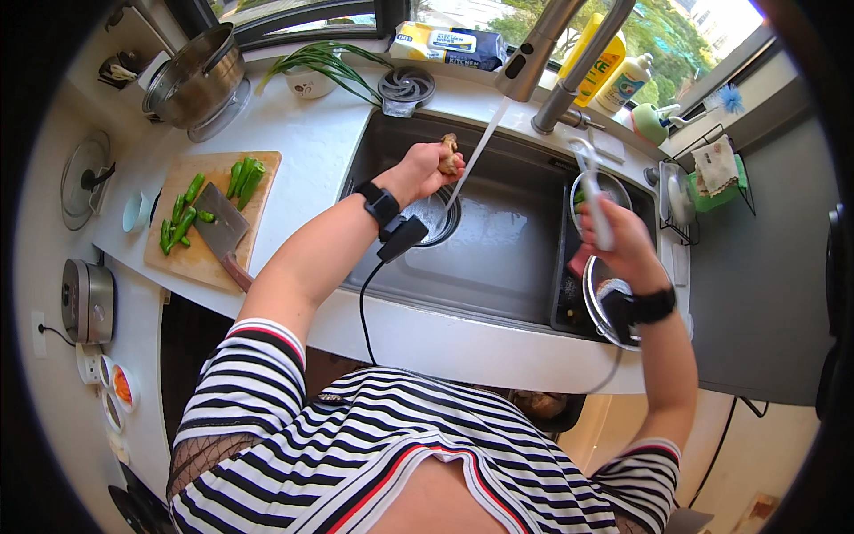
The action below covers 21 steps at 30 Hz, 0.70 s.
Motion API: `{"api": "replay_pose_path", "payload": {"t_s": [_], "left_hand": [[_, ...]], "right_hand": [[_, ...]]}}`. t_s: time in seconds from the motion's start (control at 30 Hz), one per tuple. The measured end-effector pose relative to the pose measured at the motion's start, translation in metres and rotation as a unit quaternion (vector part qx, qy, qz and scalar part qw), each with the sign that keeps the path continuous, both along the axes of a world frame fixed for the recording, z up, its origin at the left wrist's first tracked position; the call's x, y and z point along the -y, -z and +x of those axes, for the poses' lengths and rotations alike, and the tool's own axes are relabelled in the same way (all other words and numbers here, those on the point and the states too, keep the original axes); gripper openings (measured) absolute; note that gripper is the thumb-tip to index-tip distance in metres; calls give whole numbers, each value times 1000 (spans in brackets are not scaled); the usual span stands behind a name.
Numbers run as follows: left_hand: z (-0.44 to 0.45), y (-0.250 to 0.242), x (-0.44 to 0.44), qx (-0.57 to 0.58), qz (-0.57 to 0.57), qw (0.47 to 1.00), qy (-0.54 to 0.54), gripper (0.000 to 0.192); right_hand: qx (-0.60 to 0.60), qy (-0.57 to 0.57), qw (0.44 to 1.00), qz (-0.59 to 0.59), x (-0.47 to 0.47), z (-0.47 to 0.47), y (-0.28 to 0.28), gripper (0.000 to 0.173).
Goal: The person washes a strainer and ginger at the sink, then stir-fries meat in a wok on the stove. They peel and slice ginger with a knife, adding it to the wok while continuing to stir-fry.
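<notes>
My left hand (pixel 421 172) grips a knobby piece of ginger root (pixel 450 160) above the left part of the dark sink (pixel 494 250). A stream of water (pixel 482 143) falls from the faucet (pixel 524 70) just right of the ginger, towards the drain strainer (pixel 437 217). My right hand (pixel 624 237) is closed around the handle of a white peeler (pixel 596 200), blurred by motion. It is over the sink's right end, partly hiding a metal bowl (pixel 617 183) with something green inside. Another metal bowl (pixel 590 300) lies under my right wrist.
On the left, a wooden cutting board (pixel 263 167) bears green peppers (pixel 250 183) and a cleaver (pixel 220 217). Spring onions (pixel 327 63) rest across a white bowl (pixel 310 85) behind the sink. A steel pot (pixel 197 80) stands back left; bottles (pixel 624 83) stand behind the faucet.
</notes>
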State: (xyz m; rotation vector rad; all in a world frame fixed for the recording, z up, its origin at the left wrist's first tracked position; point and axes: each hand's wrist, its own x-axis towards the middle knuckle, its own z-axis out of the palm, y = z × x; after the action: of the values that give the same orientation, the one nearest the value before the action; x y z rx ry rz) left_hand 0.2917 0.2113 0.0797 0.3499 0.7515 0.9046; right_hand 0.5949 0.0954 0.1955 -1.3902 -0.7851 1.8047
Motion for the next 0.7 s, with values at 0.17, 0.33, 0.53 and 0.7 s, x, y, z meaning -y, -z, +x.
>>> {"api": "replay_pose_path", "payload": {"t_s": [0.17,0.33,0.53,0.7], "left_hand": [[-35,-7,19,-128,62,983,113,22],[-44,7,30,-69,34,995,62,20],[-33,16,27,-109,75,990,57,15],[-31,24,33,-228,88,966,88,16]], "right_hand": [[66,-44,996,37,-38,-97,56,25],[162,-104,976,105,-59,-133,87,16],[350,-161,868,313,-54,-144,113,26],[393,-149,863,281,-60,-135,131,28]]}}
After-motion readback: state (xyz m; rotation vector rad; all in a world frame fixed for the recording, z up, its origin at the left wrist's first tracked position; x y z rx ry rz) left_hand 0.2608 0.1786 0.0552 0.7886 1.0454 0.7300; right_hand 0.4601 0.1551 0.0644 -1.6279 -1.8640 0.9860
